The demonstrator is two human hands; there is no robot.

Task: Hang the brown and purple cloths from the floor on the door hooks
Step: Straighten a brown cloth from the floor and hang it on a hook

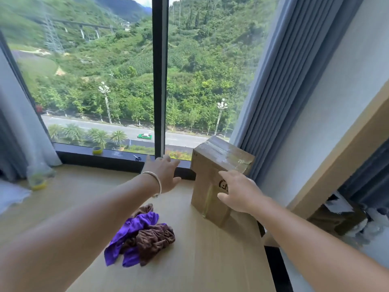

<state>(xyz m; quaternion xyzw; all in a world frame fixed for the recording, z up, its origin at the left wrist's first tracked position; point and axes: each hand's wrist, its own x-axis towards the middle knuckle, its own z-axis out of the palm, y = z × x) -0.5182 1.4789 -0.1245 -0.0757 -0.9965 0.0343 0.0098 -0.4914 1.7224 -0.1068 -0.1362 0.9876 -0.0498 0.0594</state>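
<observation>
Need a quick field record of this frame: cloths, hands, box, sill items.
cloths: purple cloth and brown terry cloth crumpled together in one heap on the light wood floor, not held
left hand: left hand with a wrist bangle, fingers spread, open, reaching toward the dark window sill
right hand: right hand open, in front of the taped brown cardboard box; contact unclear
sill items: yellow-green tape roll, small scissors
door hooks: not in view

No legible text on cardboard box (212, 178)
</observation>
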